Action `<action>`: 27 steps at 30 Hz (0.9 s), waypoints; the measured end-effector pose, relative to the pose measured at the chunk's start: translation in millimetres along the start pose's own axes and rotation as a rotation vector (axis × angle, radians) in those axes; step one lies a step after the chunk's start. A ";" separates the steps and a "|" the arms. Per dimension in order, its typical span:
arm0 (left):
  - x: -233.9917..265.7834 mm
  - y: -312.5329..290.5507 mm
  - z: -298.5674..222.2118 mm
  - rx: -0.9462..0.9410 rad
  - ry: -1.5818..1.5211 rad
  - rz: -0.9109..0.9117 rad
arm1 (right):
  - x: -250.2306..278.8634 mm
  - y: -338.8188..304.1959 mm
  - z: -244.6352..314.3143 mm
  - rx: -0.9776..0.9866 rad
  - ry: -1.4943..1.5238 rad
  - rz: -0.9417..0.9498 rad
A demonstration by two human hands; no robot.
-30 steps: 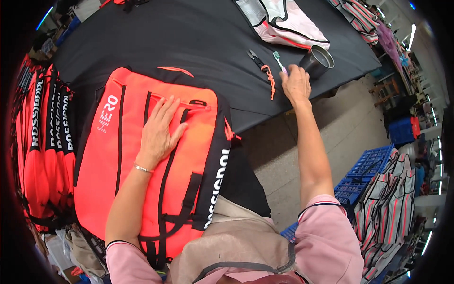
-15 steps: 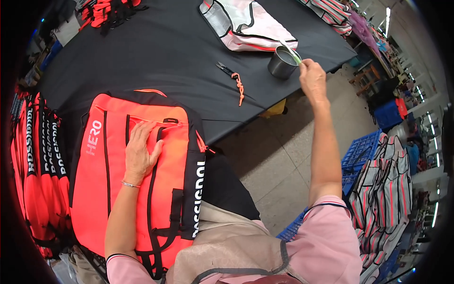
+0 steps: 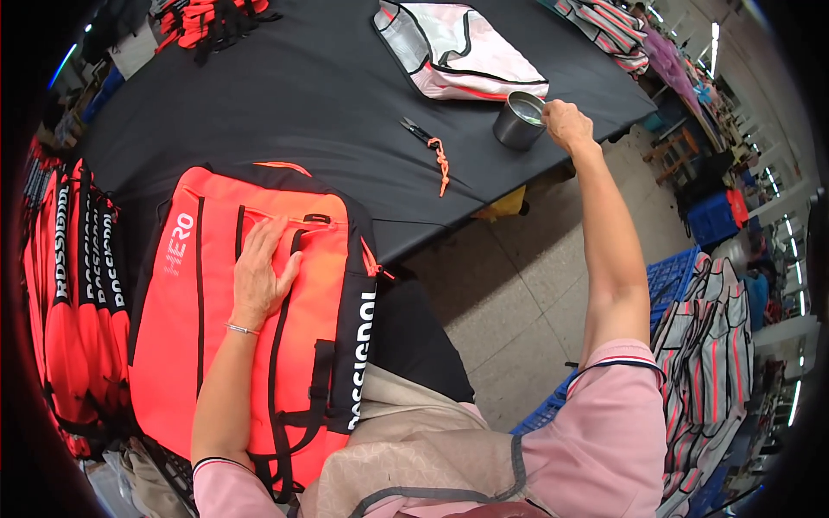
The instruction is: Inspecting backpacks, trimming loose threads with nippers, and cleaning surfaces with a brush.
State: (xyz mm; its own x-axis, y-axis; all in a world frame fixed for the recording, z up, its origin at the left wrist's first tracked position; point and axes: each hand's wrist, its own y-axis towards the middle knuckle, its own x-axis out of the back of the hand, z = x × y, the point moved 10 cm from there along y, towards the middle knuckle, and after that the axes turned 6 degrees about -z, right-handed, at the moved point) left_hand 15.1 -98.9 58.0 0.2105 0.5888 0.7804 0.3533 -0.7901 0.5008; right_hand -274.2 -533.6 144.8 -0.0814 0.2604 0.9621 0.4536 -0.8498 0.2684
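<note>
A bright orange-red bag (image 3: 226, 285) with black straps and side panels lies across my lap and against the table's edge. Spread on its front, close to a zipped pocket, my left hand (image 3: 262, 272) rests with fingers extended. My right hand (image 3: 568, 127) is closed at the rim of a dark grey metal cup (image 3: 516, 128). It pinches a slim white-and-green brush (image 3: 532, 119), mostly hidden now by the cup and my fingers. Left of the cup lie black thread snips (image 3: 417, 131) with a knotted orange cord (image 3: 443, 168).
A black cloth covers the table (image 3: 311, 104). A white-and-pink bag piece (image 3: 484, 52) lies beyond the cup, and orange straps (image 3: 211, 22) are heaped far left. More orange bags (image 3: 78, 302) stand at my left. Striped grey bags (image 3: 708, 345) and a blue crate (image 3: 669, 281) are at right.
My right hand has lowered the brush from above the cup's rim into the cup. The left hand stays on the bag. The whole view has shifted slightly.
</note>
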 end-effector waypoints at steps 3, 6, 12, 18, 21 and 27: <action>-0.9 -0.4 0.7 -0.009 0.018 -0.015 | 19.0 -4.7 -8.7 -0.039 -0.026 -0.021; -0.2 -1.1 2.0 0.016 0.017 0.001 | 47.9 -23.9 -15.4 -0.040 0.049 -0.137; 2.3 -1.7 1.5 -0.005 0.021 -0.027 | 25.3 -63.9 -29.3 -0.104 0.148 -0.250; -0.3 -1.3 0.8 -0.001 0.037 -0.020 | 30.5 -84.7 -36.8 -0.189 0.324 -0.376; -2.2 -3.6 4.2 0.009 0.061 -0.025 | -1.8 -83.5 -35.6 -0.207 0.265 -0.240; 1.6 -11.8 12.1 -0.031 0.127 -0.063 | -1.6 -91.7 -28.1 -0.161 0.235 -0.337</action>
State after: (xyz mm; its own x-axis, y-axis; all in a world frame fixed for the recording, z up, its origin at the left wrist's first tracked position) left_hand 22.3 -86.6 48.8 0.0710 0.6127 0.7871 0.3339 -0.7582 0.5601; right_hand -340.6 -469.0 120.0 -0.4093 0.4393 0.7997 0.2251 -0.8007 0.5551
